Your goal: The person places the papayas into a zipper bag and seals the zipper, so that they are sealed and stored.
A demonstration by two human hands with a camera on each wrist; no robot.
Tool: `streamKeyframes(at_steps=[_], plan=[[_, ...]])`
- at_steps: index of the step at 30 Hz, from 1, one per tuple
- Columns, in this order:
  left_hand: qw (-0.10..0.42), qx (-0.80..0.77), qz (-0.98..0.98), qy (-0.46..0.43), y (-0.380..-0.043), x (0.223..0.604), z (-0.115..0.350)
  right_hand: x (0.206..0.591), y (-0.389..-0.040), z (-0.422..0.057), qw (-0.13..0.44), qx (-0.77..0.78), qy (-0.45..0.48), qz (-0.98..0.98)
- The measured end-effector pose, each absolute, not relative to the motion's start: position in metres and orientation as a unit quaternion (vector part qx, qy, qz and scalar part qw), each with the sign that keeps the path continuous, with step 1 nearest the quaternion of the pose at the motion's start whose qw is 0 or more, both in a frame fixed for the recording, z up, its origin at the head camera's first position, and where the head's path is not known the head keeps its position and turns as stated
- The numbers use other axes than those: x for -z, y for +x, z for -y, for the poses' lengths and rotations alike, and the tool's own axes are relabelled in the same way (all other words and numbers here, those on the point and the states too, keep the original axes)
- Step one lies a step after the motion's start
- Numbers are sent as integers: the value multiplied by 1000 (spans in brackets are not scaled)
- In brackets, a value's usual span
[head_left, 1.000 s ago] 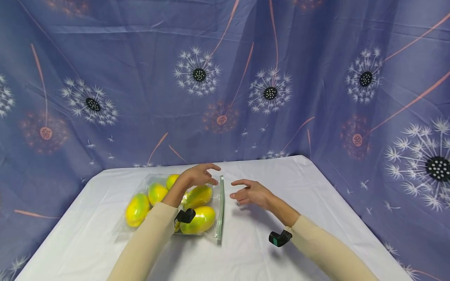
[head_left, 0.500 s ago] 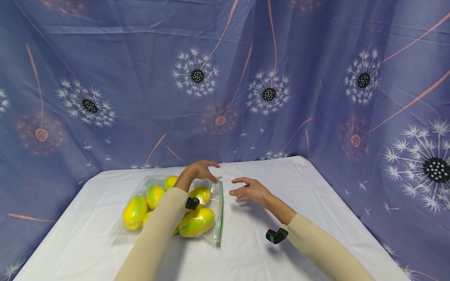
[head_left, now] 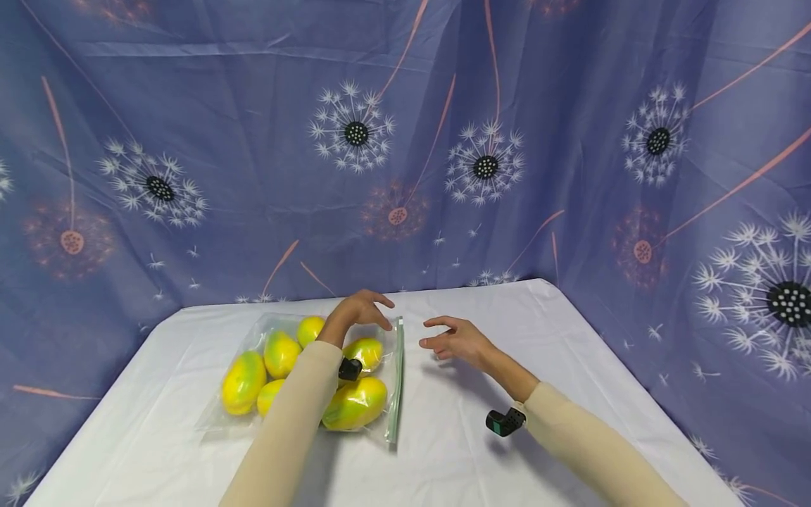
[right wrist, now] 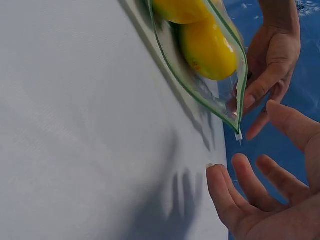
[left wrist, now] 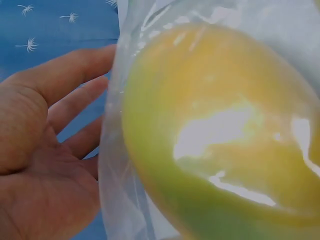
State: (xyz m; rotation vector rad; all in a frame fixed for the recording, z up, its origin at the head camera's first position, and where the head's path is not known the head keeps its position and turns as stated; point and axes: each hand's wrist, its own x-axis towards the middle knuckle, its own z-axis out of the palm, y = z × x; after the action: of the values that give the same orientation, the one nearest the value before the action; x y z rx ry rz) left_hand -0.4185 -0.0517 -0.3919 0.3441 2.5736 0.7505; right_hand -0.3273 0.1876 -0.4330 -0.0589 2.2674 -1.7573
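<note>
A clear zip bag (head_left: 391, 394) with a green zip edge lies on its side, holding several yellow-green mangoes (head_left: 355, 403). Its mouth gapes in the right wrist view, and a white slider (right wrist: 238, 135) sits at the far corner of the zip. My left hand (head_left: 362, 310) reaches over the bag to that corner, fingers loosely extended; whether it touches the plastic I cannot tell. In the left wrist view, one mango (left wrist: 215, 125) fills much of the frame beside the left palm (left wrist: 50, 185). My right hand (head_left: 459, 340) hovers right of the zip edge, fingers apart, holding nothing.
A white cloth (head_left: 456, 451) covers the table. Behind and to the right hangs a blue curtain (head_left: 253, 176) with dandelion prints, close to the table's far edge. Each wrist carries a small black camera, such as the right one (head_left: 505, 421).
My left forearm has swung slightly right over the bag, uncovering more of the mangoes on the left. The right hand has shifted a little, ending slightly farther from the zip edge.
</note>
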Motion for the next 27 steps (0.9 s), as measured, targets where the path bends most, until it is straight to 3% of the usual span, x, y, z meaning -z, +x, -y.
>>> streamKeyframes(at_steps=[9, 27], plan=[[169, -328, -921, 126, -416, 391, 55, 425, -340, -171, 118, 605, -17, -787], [133, -444, -878, 120, -404, 394, 59, 438, -360, -130, 56, 647, 30, -760]])
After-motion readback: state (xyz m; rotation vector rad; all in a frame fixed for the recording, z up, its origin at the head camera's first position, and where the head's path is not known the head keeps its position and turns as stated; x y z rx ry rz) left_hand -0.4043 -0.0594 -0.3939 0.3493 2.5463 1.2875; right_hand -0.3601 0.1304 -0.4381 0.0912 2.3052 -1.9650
